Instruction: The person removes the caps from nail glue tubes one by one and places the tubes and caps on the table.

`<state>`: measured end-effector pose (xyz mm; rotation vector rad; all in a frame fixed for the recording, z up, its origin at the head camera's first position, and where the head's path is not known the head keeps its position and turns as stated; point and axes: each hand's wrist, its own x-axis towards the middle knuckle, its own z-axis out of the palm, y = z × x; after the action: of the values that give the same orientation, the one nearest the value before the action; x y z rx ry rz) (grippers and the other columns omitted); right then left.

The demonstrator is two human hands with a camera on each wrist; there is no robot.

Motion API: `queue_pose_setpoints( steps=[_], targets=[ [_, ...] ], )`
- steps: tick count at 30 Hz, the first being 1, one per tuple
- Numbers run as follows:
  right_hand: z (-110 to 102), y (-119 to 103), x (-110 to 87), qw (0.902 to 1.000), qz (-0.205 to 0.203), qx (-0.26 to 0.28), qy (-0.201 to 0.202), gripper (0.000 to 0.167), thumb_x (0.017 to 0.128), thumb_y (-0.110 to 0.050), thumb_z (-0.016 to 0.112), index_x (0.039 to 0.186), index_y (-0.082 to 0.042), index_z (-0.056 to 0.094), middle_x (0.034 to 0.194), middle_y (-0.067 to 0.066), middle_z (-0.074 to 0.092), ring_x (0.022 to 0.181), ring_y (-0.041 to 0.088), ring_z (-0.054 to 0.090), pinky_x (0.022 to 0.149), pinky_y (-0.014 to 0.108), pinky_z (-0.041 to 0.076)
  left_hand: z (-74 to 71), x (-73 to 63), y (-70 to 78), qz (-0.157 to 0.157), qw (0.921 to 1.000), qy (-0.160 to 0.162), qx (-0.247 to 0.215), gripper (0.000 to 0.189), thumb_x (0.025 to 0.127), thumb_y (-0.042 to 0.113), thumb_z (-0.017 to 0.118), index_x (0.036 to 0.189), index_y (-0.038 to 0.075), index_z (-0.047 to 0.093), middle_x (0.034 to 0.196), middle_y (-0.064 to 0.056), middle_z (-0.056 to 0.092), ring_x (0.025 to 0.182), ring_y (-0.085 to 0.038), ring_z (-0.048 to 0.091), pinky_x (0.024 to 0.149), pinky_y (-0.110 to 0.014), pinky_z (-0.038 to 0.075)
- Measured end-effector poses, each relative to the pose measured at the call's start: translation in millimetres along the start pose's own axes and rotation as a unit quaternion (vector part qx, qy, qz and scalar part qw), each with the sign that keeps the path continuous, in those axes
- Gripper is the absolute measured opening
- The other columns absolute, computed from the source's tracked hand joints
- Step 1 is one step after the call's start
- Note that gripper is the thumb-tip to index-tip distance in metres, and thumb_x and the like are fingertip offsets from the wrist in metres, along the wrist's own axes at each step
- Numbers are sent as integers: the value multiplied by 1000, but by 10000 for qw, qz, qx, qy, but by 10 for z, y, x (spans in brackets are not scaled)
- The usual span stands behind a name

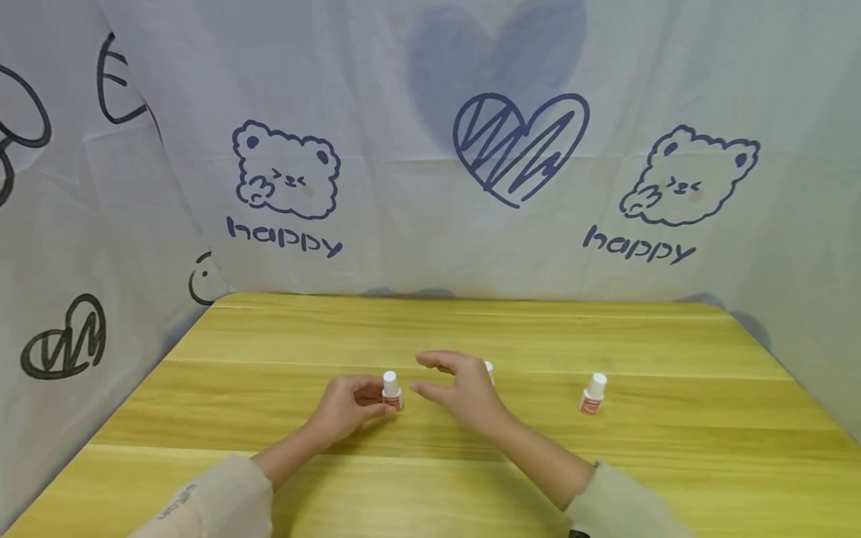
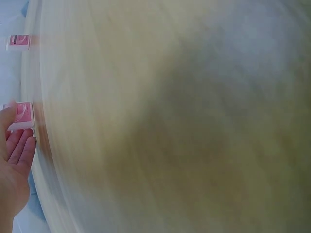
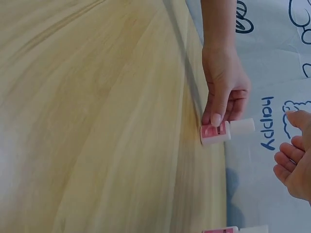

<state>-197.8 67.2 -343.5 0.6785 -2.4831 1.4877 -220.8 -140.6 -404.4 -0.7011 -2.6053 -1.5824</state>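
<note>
A small bottle with a white cap and a pink label (image 1: pixel 392 400) stands upright on the table. My left hand (image 1: pixel 341 411) holds it from the left, thumb at its front and fingers behind, as the right wrist view also shows. Just right of this bottle hovers my right hand (image 1: pixel 471 390), thumb and fingers spread apart with nothing between them. Partly hidden behind the right hand is a second bottle (image 1: pixel 489 370); only part of its white top shows. Farther right a third, similar bottle (image 1: pixel 592 396) stands upright by itself.
The wood-grain table (image 1: pixel 430 486) carries the bottles. White cloth (image 1: pixel 403 187) printed with bears, hearts and the word "happy" hangs behind the table and along its sides.
</note>
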Motion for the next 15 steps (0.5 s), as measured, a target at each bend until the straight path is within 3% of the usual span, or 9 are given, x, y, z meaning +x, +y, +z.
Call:
queue_pose_setpoints(
  steps=[15],
  targets=[
    [303,146,116,9989,293,334,-117,32,82,-14,71,109,1,65,110,17,67,105,30,62,93,38,49,21,20,-14,-38,9999,129,-21,23,78,6,72,97,-6,68,91,-20,70,80,-22,70,69,-20,55]
  ],
)
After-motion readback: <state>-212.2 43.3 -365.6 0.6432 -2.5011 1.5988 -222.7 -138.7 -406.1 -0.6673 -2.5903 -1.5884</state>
